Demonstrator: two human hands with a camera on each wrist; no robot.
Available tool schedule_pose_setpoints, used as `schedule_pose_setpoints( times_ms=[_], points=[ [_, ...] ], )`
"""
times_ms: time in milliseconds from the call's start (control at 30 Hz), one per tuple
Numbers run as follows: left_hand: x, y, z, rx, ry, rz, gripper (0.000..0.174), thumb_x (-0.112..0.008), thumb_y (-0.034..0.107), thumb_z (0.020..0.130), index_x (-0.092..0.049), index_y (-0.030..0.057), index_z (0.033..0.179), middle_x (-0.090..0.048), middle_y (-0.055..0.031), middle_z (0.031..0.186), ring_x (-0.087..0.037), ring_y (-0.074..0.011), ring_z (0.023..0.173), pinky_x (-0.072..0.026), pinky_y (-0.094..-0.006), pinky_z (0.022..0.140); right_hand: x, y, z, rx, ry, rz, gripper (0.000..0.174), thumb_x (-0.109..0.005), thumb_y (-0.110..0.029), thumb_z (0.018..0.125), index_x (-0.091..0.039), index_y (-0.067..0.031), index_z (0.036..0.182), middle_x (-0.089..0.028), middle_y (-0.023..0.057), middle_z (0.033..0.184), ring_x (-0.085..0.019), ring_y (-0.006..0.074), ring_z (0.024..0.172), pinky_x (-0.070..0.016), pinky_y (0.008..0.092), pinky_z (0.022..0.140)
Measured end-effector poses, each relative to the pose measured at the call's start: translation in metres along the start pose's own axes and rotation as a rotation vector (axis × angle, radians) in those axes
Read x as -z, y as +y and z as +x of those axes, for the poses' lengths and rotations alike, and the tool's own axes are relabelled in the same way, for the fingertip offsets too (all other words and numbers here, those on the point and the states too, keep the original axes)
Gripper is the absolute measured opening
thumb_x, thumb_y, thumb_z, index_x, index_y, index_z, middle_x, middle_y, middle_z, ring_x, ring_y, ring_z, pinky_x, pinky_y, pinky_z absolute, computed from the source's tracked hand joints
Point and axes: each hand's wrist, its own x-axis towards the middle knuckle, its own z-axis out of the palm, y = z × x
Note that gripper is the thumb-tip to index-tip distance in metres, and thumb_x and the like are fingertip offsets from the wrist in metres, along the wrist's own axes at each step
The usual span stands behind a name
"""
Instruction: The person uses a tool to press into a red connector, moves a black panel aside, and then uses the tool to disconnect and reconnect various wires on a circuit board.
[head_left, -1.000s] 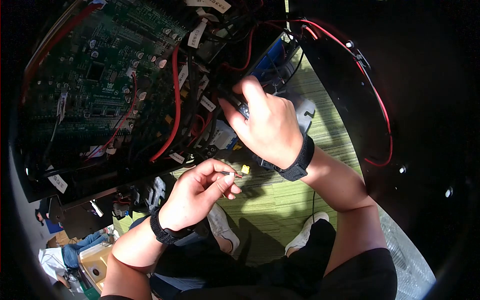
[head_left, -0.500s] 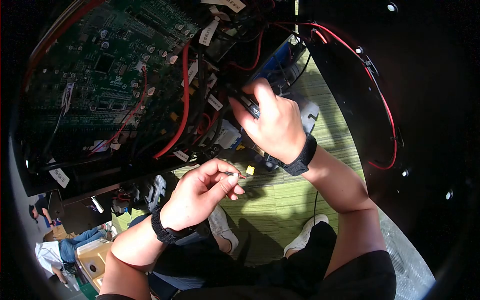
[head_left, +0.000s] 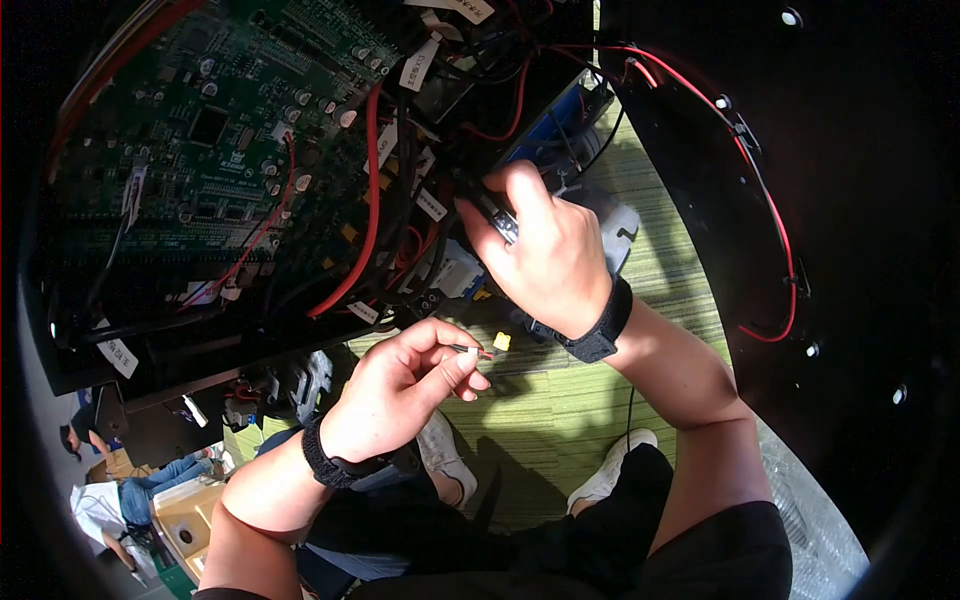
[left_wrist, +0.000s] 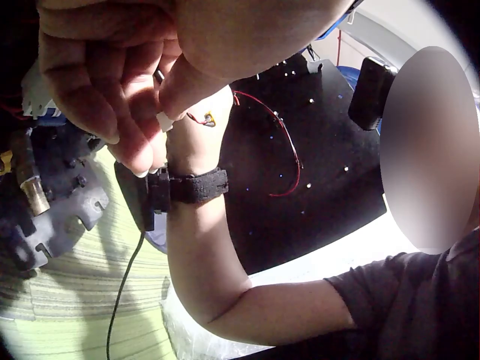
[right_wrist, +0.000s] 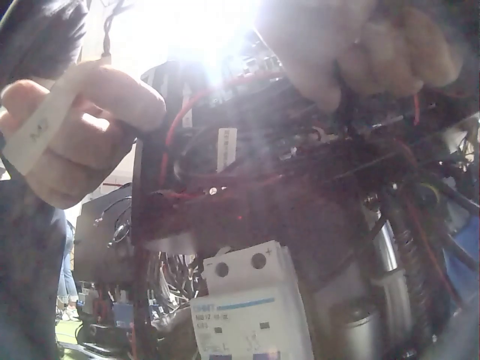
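My left hand (head_left: 395, 392) pinches a thin red-and-black cable (head_left: 487, 354) between thumb and forefinger. A yellow connector (head_left: 502, 342) sits at the cable's free end, beyond the fingertips. A white label (right_wrist: 39, 127) wraps this cable, seen in the right wrist view. Higher up, my right hand (head_left: 548, 250) grips a slim black object (head_left: 490, 208) with a shiny part among the cables; I cannot tell its kind. In the right wrist view the right hand's fingers (right_wrist: 405, 56) curl at the top, over the wiring.
A green circuit board (head_left: 210, 150) fills the upper left of an open black housing. A thick red cable (head_left: 370, 200) and several labelled black cables run beside it. A white circuit breaker (right_wrist: 251, 307) stands below. A black panel (head_left: 850, 200) carries a red wire (head_left: 770, 210) at right.
The head view has shifted slightly, so the housing sits a little further right. My left hand keeps its pinch on the cable. The right hand keeps its grip, with the black object's angle slightly altered.
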Motion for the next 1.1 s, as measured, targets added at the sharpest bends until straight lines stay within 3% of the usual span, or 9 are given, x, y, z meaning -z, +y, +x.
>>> schedule_pose_setpoints(
  times_ms=[1100],
  points=[
    [0.0, -0.002, -0.002, -0.01, 0.009, -0.004, 0.015, -0.055, 0.011, 0.099, -0.058, -0.0003, 0.109, -0.067, -0.0058, 0.094, -0.066, -0.0108, 0.086, -0.0536, -0.0246, 0.077, 0.004, 0.005, 0.004, 0.062, 0.019, -0.041, 0.024, -0.068, -0.018, 0.086, -0.049, -0.0045, 0.094, -0.058, 0.0141, 0.056, -0.062, 0.0345, 0.053, -0.0482, 0.043, 0.046]
  ],
)
